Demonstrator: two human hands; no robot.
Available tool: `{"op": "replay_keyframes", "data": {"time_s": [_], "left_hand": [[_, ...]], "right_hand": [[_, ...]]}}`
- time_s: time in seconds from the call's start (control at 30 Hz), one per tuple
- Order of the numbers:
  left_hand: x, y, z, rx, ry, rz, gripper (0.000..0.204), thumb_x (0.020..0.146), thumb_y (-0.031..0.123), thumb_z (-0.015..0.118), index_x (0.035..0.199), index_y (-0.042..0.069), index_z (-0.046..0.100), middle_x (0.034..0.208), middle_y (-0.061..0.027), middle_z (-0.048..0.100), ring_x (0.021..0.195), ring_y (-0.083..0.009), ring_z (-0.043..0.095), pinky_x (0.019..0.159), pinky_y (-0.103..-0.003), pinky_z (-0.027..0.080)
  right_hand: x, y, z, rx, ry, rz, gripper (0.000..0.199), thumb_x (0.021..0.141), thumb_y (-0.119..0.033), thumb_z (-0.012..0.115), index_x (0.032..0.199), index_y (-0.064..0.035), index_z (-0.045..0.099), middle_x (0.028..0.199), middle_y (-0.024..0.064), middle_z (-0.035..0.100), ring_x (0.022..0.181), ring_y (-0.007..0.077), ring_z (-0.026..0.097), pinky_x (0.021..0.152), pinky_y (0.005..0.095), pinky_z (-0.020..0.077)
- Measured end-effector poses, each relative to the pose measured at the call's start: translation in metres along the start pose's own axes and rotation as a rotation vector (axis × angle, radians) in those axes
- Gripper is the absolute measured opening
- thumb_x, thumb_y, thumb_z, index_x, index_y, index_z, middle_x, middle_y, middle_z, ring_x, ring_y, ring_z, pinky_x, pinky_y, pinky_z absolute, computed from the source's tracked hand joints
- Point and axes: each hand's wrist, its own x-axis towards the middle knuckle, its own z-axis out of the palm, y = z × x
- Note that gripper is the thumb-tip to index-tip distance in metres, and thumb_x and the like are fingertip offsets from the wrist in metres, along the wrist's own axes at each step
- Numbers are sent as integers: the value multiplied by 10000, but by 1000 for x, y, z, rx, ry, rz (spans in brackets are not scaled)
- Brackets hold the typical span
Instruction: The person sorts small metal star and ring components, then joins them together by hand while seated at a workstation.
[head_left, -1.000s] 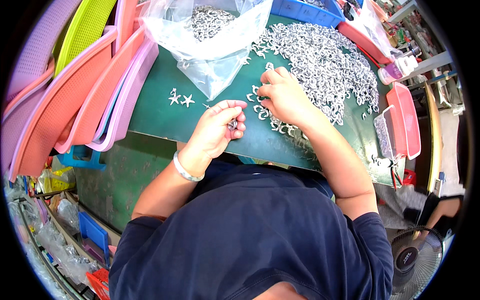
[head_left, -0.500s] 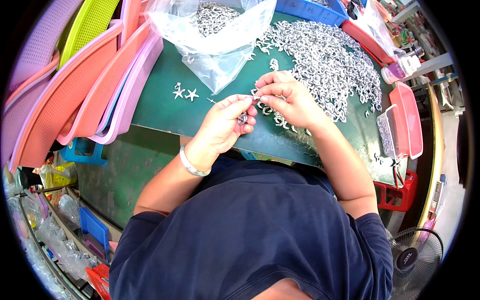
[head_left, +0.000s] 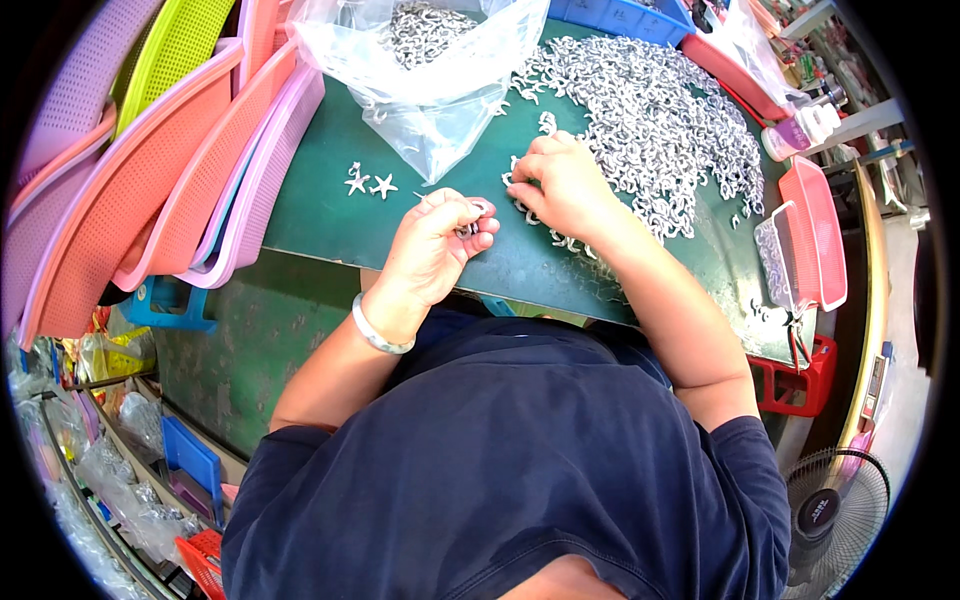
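We think we are at the picking step. Our left hand (head_left: 435,240) pinches a small silver piece (head_left: 470,228) above the green table (head_left: 320,190). Our right hand (head_left: 562,185) presses curled fingers onto the silver pile (head_left: 660,110); the next grab needs care. A clear bag (head_left: 430,70) sits behind; pink trays (head_left: 150,200) lean left.

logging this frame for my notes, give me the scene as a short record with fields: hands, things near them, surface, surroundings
left hand: left hand pinches a small silvery piece at the fingertips, a pale bangle on the wrist
right hand: right hand rests palm down at the near edge of the heap of silvery hooks
surface: green table
near the hands: two small star pieces; clear plastic bag holding more silvery parts
left side: stacked pink plastic trays
right side: pink basket
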Motion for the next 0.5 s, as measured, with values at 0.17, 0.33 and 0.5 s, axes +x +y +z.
{"op": "replay_keyframes", "data": {"time_s": [0.17,0.33,0.5], "left_hand": [[1,1,-2,-35,-18,6,200,784,-12,499,981,10,521,884,-107,576,742,-185,575,653,-277,494],[2,3,5,17,18,-46,290,831,35,505,1116,-10,487,897,-100,581,760,-171,580,679,-280,499],[7,-1,14,79,37,-52,234,865,71,507,1083,-14,522,900,-90,587,754,-158,579,675,-269,495]], "right_hand": [[5,-7,7,-148,-12,-11,76,733,-169,627,734,-95,643,802,60,558,861,253,516,776,384,384],[1,2,4,175,64,-45,45,758,-89,578,744,-47,572,767,74,545,807,260,511,741,364,380],[-3,0,-7,400,102,-28,62,762,-37,558,732,-9,512,749,96,544,756,271,512,708,345,386]]}}
